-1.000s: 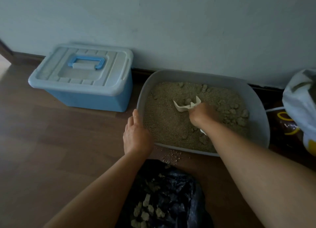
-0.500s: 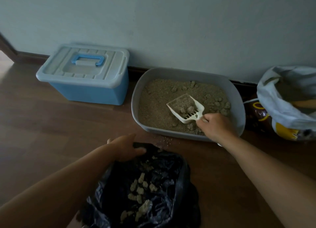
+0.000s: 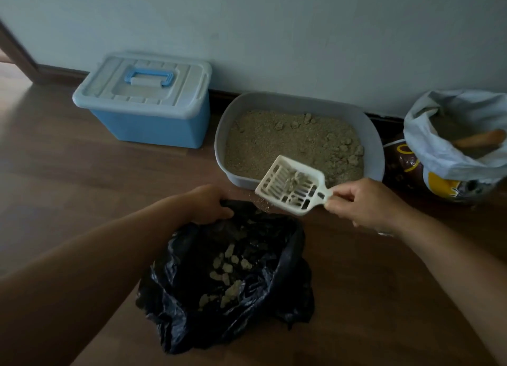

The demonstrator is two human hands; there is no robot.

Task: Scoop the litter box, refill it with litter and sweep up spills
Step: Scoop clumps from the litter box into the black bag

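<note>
A grey litter box filled with sandy litter and clumps stands against the wall. My right hand grips the handle of a white slotted scoop, held in the air over the box's front edge with a few clumps in it. My left hand pinches the far rim of a black rubbish bag that lies open on the floor and holds several clumps. Spilled litter grains lie on the floor between box and bag.
A blue lidded storage box stands left of the litter box against the wall. At the right stands an open litter sack with a brown scoop handle inside. The floor is brown wood.
My right hand lifted the scoop out of the litter and carried it toward the bag. My left hand left the box's rim and took hold of the bag's edge.
</note>
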